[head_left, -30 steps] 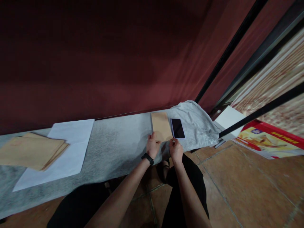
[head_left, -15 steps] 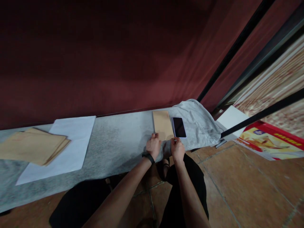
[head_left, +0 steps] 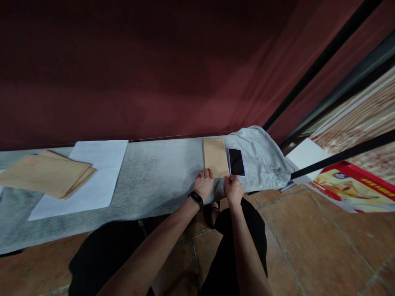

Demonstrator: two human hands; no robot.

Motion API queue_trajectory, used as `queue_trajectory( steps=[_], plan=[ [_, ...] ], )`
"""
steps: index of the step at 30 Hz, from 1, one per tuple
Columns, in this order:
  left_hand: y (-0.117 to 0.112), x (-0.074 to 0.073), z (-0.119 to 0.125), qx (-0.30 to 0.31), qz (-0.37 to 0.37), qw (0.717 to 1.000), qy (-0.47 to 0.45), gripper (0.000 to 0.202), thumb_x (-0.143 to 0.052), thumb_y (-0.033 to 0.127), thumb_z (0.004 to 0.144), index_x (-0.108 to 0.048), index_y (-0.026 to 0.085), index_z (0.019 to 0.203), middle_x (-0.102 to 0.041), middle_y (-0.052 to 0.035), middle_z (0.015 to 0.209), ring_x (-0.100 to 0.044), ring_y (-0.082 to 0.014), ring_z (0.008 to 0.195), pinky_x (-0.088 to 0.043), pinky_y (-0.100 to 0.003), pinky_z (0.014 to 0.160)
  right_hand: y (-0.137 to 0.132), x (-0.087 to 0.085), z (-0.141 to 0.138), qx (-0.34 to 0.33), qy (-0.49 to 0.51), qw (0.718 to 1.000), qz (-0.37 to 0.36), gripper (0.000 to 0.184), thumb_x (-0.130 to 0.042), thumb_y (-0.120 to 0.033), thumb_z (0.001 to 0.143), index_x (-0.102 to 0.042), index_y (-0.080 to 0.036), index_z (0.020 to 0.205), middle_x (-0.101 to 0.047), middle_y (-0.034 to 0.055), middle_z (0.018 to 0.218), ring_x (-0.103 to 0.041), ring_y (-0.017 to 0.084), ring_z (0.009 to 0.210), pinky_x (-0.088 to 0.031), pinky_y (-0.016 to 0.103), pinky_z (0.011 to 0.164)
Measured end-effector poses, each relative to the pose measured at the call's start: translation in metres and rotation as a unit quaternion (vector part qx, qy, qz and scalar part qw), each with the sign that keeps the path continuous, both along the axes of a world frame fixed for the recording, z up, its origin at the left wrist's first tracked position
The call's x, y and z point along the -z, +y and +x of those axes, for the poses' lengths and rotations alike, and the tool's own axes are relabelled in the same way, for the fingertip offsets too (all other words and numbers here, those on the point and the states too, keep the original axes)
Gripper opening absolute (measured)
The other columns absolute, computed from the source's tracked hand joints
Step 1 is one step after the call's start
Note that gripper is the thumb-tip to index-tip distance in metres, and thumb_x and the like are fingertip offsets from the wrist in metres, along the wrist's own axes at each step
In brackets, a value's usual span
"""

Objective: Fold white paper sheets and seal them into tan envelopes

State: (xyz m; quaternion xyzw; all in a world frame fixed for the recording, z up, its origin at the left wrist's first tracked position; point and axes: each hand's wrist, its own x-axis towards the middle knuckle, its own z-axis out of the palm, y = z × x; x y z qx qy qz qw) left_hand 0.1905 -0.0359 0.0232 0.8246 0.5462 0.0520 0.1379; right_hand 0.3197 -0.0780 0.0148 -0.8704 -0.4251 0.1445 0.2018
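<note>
We're on one envelope (head_left: 215,156), left hand (head_left: 204,184) and right hand (head_left: 233,191) curled at its edge, can't tell if gripping, pile (head_left: 52,174) untouched.

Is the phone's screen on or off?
Apparently off: the phone lies face up beside the brown envelope, and its front shows only black, with nothing lit.

Brown paper envelope (head_left: 215,155), approx. rectangular, longer far-to-near than L-R; upper face plain, no markings legible; lies flat on the right-hand part of the grey cloth-covered desk (head_left: 160,172), slightly askew, near end a bit further right than far end; phone (head_left: 236,162) just beside it on the right; near-left corner under the fingers of left hand (head_left: 203,183), near-right corner at those of right hand (head_left: 233,190); sealed or not, can't tell.
</note>
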Motion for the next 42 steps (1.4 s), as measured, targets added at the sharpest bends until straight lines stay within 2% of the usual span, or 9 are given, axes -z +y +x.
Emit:
queue_trajectory(
  steps=[5, 12, 24, 34, 42],
  plan=[
    [0.001, 0.002, -0.001, 0.016, 0.01, 1.0, 0.019, 0.049, -0.051, 0.013, 0.093, -0.05, 0.005, 0.141, -0.06, -0.0258, 0.121, -0.057, -0.0347, 0.118, -0.049, -0.042, 0.095, 0.0, 0.001, 0.001, -0.004, -0.007, 1.0, -0.012, 0.034, -0.055, -0.035, 0.1, -0.064, -0.014, 0.125, -0.078, 0.0136, 0.1, -0.073, 0.027, 0.093, -0.047, 0.033, 0.08],
    [0.001, 0.001, 0.001, 0.018, 0.023, 0.999, 0.042, 0.045, -0.041, 0.006, 0.093, -0.053, 0.001, 0.136, -0.059, -0.0263, 0.119, -0.058, -0.0342, 0.115, -0.05, -0.042, 0.091, 0.001, -0.003, -0.002, -0.005, -0.021, 1.0, -0.02, 0.032, -0.056, -0.033, 0.101, -0.062, -0.014, 0.126, -0.077, 0.0144, 0.101, -0.073, 0.028, 0.093, -0.047, 0.033, 0.08],
    [0.003, 0.0, -0.002, 0.03, 0.02, 0.998, 0.057, 0.04, -0.044, 0.011, 0.095, -0.056, 0.005, 0.133, -0.059, -0.0233, 0.119, -0.058, -0.0324, 0.115, -0.05, -0.041, 0.092, -0.001, -0.008, -0.007, -0.006, -0.043, 0.998, -0.037, 0.033, -0.055, -0.035, 0.102, -0.059, -0.012, 0.126, -0.076, 0.0169, 0.099, -0.074, 0.03, 0.091, -0.049, 0.034, 0.079],
    [0.008, -0.001, -0.002, 0.026, 0.006, 0.998, 0.061, 0.034, -0.043, 0.016, 0.099, -0.056, 0.009, 0.129, -0.058, -0.0198, 0.123, -0.061, -0.0285, 0.111, -0.054, -0.038, 0.089, 0.001, -0.01, -0.008, 0.003, -0.017, 0.998, -0.056, 0.038, -0.051, -0.039, 0.103, -0.052, -0.012, 0.13, -0.076, 0.0163, 0.1, -0.074, 0.031, 0.098, -0.05, 0.035, 0.082],
    [0.01, -0.004, -0.002, 0.022, -0.006, 0.998, 0.05, 0.035, -0.043, 0.015, 0.099, -0.055, 0.009, 0.131, -0.057, -0.0205, 0.125, -0.063, -0.0286, 0.112, -0.054, -0.039, 0.09, 0.0, -0.006, -0.007, 0.005, -0.017, 0.999, -0.032, 0.035, -0.052, -0.04, 0.103, -0.054, -0.013, 0.125, -0.075, 0.0148, 0.095, -0.074, 0.029, 0.09, -0.047, 0.033, 0.076]
  ],
)
